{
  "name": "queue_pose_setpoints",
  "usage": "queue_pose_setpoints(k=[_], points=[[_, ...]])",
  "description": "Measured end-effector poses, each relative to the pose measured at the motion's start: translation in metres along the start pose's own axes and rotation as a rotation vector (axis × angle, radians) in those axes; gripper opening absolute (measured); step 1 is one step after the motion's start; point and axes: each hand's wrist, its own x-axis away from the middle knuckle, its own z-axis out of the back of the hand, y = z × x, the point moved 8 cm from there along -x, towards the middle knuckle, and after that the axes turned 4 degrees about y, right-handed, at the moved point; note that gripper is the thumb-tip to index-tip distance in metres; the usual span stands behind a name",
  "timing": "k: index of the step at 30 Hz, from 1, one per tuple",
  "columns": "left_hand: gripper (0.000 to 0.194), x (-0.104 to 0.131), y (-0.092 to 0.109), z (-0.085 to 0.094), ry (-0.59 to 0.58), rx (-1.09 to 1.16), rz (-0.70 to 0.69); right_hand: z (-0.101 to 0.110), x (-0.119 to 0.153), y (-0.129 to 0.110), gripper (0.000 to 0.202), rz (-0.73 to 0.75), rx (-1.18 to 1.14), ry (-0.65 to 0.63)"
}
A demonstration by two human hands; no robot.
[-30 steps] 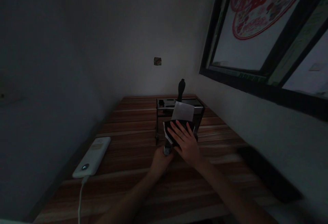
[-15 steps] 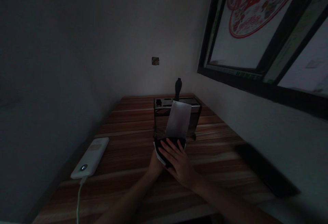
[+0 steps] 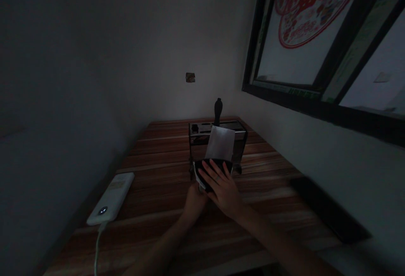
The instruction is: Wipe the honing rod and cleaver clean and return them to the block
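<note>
A broad pale blade [image 3: 220,143], like a cleaver's, stands up in front of the knife rack. Its lower part is hidden by a black cloth or pad [image 3: 202,170] with a whitish edge. My right hand [image 3: 220,183] lies over the black pad with its fingers spread. Below and behind the pad is my left hand [image 3: 194,200]; its fingers are hidden. The metal rack [image 3: 234,126] has slots on top, and a black handle [image 3: 218,109] rises from it.
On the left of the wooden table [image 3: 158,166] lies a white power bank [image 3: 112,198] with a cable [image 3: 97,246]. A long black object [image 3: 329,208] lies at the right, by the wall under the window.
Both hands and the black pad have moved slightly up, toward the rack, covering more of the blade's lower part. The view has shifted a little.
</note>
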Motion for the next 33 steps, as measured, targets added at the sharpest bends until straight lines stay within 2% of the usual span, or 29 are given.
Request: queue_pose_setpoints(k=[8, 19, 25, 33], points=[[0.016, -0.002, -0.006, 0.002, 0.057, -0.085, 0.030, 0.020, -0.026, 0.025, 0.054, -0.089, 0.060, 0.109], [0.013, -0.001, 0.000, 0.003, 0.074, -0.172, 0.031, 0.053, -0.066, 0.070, 0.054, -0.180, 0.088, 0.281], [0.016, 0.001, 0.007, 0.003, 0.075, -0.149, 0.018, 0.053, -0.067, 0.071, 0.053, -0.200, 0.082, 0.316], [0.018, 0.000, 0.007, 0.004, 0.082, -0.133, 0.015, 0.048, -0.059, 0.064, 0.055, -0.196, 0.079, 0.275]])
